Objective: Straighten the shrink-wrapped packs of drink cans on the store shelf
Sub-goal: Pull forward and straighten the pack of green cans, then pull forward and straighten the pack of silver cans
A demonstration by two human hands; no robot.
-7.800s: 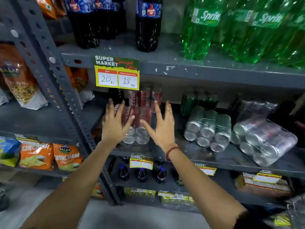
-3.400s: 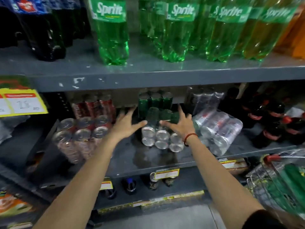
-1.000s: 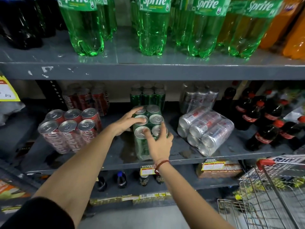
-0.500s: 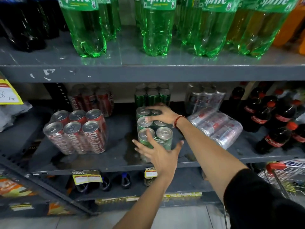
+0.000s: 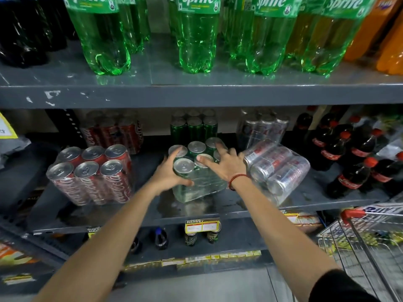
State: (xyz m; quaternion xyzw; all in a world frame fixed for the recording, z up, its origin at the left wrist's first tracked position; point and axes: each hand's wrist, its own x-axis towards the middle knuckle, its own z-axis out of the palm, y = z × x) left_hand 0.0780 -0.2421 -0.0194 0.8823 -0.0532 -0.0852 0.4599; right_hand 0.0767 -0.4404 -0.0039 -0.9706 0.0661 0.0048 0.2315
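Here, both hands are on the shrink-wrapped pack of green cans (image 5: 197, 171), which stands upright near the middle of the grey metal shelf (image 5: 98, 214), set at a slight angle to the shelf's front edge. The left hand (image 5: 169, 173) clasps the pack's left side — fingers wrapped round the near corner can, thumb pressed against the front of the wrap. The right hand (image 5: 224, 163) lies flat over the can tops with its fingers spread apart, pressing down rather than closed around anything; a red thread bracelet (image 5: 236, 179) circles its wrist.

Left of the green pack, and apart from it, a shrink-wrapped pack of red Coca-Cola cans (image 5: 91, 173) stands upright. Right of the green pack, just beside the right wrist, a pack of silver cans (image 5: 277, 168) lies tipped on its side with the can ends facing the shelf's front. Behind the green pack, further packs — red, green and silver — stand along the back of the shelf. Small cola bottles (image 5: 353, 153) fill the shelf's right end. Above the green pack, Sprite bottles (image 5: 196, 35) line the upper shelf.
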